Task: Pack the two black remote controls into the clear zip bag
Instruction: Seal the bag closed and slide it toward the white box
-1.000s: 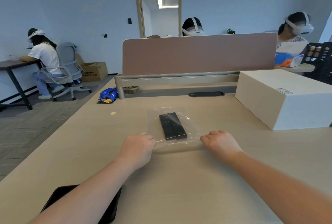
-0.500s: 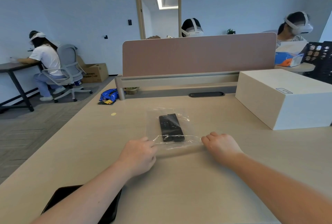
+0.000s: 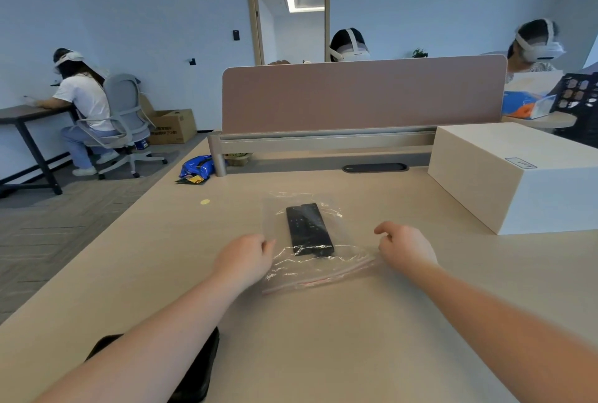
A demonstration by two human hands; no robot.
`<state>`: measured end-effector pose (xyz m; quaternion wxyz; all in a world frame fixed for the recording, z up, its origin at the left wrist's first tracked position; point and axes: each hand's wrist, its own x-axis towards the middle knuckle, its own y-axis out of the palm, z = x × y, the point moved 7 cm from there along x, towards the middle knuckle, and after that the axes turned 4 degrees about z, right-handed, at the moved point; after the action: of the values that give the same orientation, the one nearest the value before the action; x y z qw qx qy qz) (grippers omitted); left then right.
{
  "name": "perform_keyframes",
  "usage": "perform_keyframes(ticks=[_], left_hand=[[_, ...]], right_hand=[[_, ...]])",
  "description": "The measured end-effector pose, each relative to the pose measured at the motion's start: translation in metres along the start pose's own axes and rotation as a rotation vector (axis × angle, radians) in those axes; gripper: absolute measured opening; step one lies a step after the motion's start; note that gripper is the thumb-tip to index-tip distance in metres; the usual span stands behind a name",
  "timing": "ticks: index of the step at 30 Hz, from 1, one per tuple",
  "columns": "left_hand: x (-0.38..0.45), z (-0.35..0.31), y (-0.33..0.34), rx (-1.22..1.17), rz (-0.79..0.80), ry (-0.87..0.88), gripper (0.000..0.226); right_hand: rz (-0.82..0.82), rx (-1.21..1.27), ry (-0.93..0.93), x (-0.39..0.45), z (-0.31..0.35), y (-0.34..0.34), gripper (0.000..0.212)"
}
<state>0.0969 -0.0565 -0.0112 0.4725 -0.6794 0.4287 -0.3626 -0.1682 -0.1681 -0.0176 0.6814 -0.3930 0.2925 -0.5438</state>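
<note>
Remotes [image 3: 309, 229], both black, lie side by side inside the clear zip bag [image 3: 310, 268], either hand loosely curled, gripping nothing.

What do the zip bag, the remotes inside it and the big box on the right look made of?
Zip bag: thin clear plastic film, glossy, wrinkled, with a reddish zip strip.
Remotes: probably matte black hard plastic, with faint buttons.
Box: smooth pale surface with crisp edges, possibly coated cardboard or laminate; unclear.

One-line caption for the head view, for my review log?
Two black remote controls lie side by side inside the clear zip bag on the beige desk, both hands flanking it.
</note>
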Motion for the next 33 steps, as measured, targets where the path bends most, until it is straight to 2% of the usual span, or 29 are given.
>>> perform_keyframes(ticks=[2, 5, 11, 15, 20, 25, 28, 33], left_hand=[[0.012, 0.007, 0.007, -0.112, 0.029, -0.109, 0.038], [0.028, 0.016, 0.012, -0.329, 0.057, -0.275, 0.045], [0.059, 0.02, 0.017, -0.666, -0.033, -0.441, 0.051], [0.074, 0.015, 0.026, -0.684, -0.105, -0.417, 0.042], [0.09, 0.006, 0.039, -0.576, -0.194, -0.322, 0.012], [0.107, -0.005, 0.044, -0.545, -0.186, -0.261, 0.022], [0.114, -0.01, 0.048, -0.547, -0.182, -0.262, 0.024], [0.132, -0.036, 0.062, -0.627, -0.121, -0.211, 0.024]], right_hand=[[0.047, 0.13, 0.073, 0.009, 0.0, 0.005, 0.034], [0.125, 0.194, 0.137, 0.025, 0.006, 0.015, 0.024], [0.173, 0.157, 0.118, 0.07, 0.027, 0.024, 0.039], [0.189, 0.211, 0.153, 0.085, 0.042, 0.046, 0.046], [0.1, 0.092, 0.133, 0.097, 0.05, 0.067, 0.039], [-0.053, 0.112, 0.027, 0.103, 0.049, 0.067, 0.052], [-0.146, 0.068, -0.027, 0.108, 0.042, 0.054, 0.053], [-0.171, 0.014, -0.039, 0.124, 0.011, 0.033, 0.048]])
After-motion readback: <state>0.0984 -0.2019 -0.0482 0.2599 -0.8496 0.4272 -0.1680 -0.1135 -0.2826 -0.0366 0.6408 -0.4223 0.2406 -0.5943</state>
